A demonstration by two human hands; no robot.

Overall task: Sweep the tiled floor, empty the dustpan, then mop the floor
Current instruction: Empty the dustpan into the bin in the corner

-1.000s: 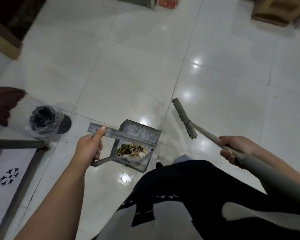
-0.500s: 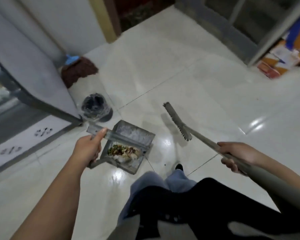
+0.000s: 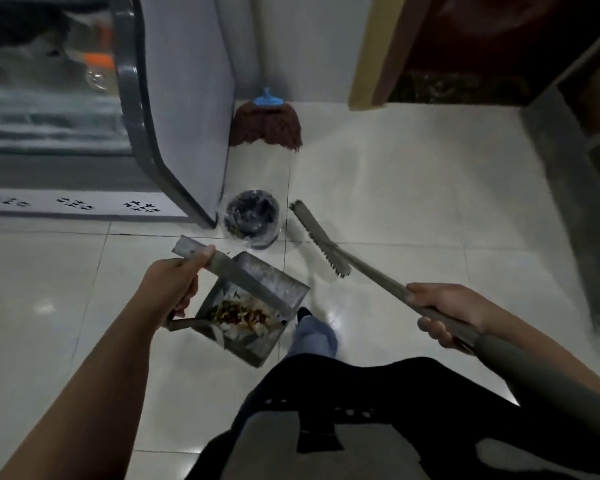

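- A glossy floor of large white tiles [image 3: 395,202] with thin dark grout lines carries everything here; it shows bright spots of reflected light.
- A small round bin lined with a black plastic bag [image 3: 252,220] stands on it, just beside the corner of a tall grey-edged white cabinet [image 3: 187,133].
- A reddish-brown string mop head with a blue plastic cap [image 3: 265,124] rests on the tiles by the wall, beyond the bin.
- A white strip with black snowflake-like marks [image 3: 73,204] lies along the cabinet's base at left.
- A dark shoe tip [image 3: 303,311] under a blue trouser leg stands on a tile.
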